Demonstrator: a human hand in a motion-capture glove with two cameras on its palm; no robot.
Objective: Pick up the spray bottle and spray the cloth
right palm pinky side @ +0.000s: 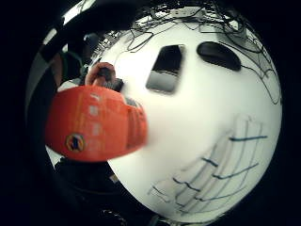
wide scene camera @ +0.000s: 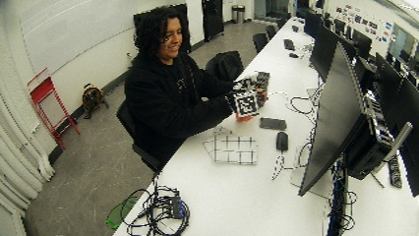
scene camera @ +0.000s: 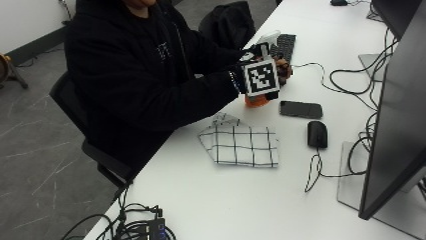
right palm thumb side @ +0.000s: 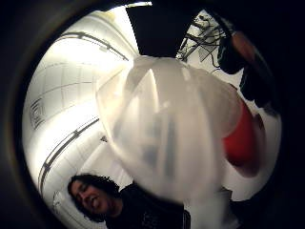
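With the right hand (scene camera: 261,75) grasping the bottle (scene camera: 256,100) above the table (scene camera: 219,200), aim its nozzle down at the cloth (scene camera: 241,145) before squeezing.

Person seated, wearing a black hooded sweatshirt (scene camera: 140,65) w/ a small pale print on the chest and long black sleeves down to the wrists. Dark curly hair (wide scene camera: 154,22) shows in the wide outside view. Right hand (scene camera: 261,70) wears a black glove; a light beaded band sits at the wrist, just where sleeve meets glove. In the palm views, black straps and loops of the glove ring the edges. Lower body mostly hidden behind the chair and tabletop edge; trousers can't be made out.
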